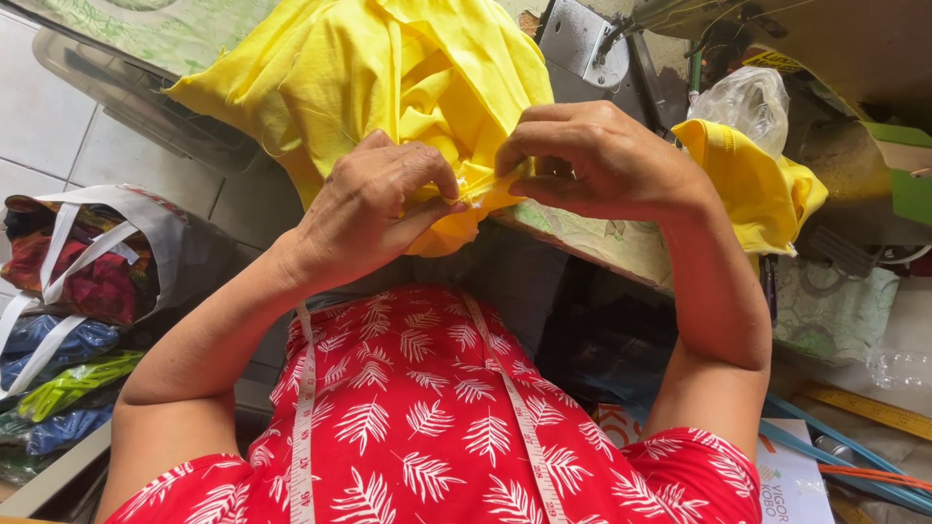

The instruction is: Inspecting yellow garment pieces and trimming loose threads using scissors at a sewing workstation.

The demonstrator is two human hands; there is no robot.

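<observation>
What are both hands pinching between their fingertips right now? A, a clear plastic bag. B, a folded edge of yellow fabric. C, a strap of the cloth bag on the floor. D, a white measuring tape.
B: the left hand and right hand meet fingertip to fingertip on a folded edge of the yellow fabric, while the measuring tape hangs untouched over the red dress.

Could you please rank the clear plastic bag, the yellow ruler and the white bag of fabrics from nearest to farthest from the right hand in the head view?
From the right hand:
1. clear plastic bag, upper right.
2. yellow ruler, lower right.
3. white bag of fabrics, far left.
</observation>
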